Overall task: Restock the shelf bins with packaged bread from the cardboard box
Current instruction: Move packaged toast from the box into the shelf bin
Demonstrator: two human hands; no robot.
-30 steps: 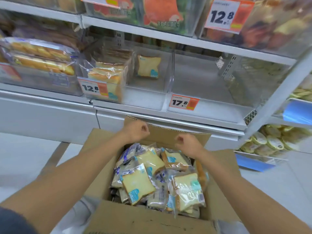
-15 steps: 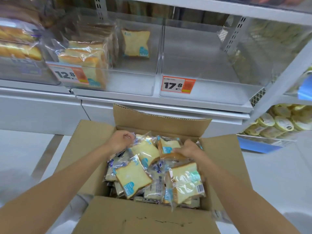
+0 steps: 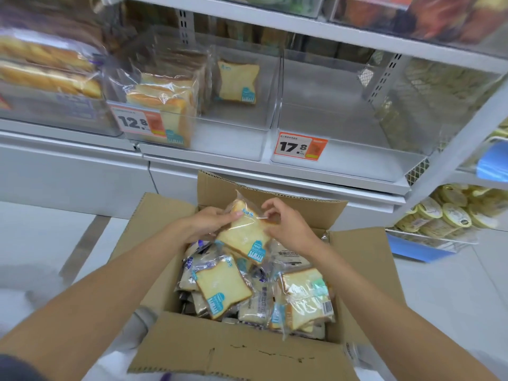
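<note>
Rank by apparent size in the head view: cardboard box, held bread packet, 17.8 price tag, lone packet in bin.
cardboard box
held bread packet
lone packet and 17.8 price tag: too alike to rank

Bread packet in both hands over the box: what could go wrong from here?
1. The left hand and right hand both have their grip near the top of the held packet, mostly on clear film. It may slip and drop back into the cardboard box.
2. A matching packet stands at the back of the middle bin, and the bin tagged 17.8 sits right beside it. The held packet could end up in the wrong one.
</note>
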